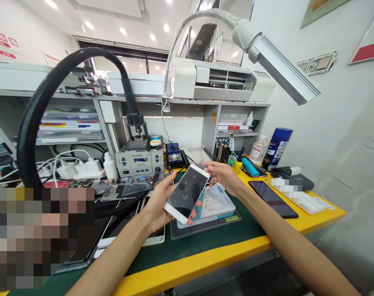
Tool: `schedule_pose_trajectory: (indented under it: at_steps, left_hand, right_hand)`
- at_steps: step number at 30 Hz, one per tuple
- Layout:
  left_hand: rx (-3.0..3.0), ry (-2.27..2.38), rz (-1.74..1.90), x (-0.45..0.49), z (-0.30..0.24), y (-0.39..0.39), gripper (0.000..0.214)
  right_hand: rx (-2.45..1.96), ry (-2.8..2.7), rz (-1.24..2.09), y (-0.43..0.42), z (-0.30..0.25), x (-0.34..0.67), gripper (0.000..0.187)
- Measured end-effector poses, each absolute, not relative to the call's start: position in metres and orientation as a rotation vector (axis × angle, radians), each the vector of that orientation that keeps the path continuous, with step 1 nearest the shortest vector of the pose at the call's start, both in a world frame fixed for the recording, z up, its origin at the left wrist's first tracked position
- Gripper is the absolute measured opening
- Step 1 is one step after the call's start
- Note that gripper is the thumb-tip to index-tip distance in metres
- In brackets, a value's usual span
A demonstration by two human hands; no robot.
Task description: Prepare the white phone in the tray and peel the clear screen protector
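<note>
Centrally, a white-framed phone [188,193] is grasped in the left hand [157,205].
Its dark, spotted screen is faced upward, one edge met by the thumb and the other by curled fingertips. The right hand [225,176] is held at the phone's upper end, fingers bent; whether anything is gripped by it cannot be told. Beneath, a pale flat box [219,201] is laid on a dark mesh pad [189,234]. At right of the frame, a black tablet-like device [273,199] is placed on the yellow tabletop [324,211]; at centre left, a grey control unit [140,163] is seen, and at upper right, a lamp [285,70].
</note>
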State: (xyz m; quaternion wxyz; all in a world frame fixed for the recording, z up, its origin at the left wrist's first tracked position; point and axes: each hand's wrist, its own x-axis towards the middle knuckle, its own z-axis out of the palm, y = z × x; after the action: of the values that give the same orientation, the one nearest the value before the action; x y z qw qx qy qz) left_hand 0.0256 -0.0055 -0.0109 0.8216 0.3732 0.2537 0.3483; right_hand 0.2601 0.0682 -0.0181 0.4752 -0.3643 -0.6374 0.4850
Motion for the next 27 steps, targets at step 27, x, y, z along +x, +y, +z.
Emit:
schedule_pose_trajectory:
  at_steps: [27]
  left_hand:
    - [0.749,0.511,0.637,0.0243,-0.0154,0.0002,0.073]
  right_hand:
    - [-0.716,-1.539,1.226,0.0647,-0.0116,0.2687,0.031]
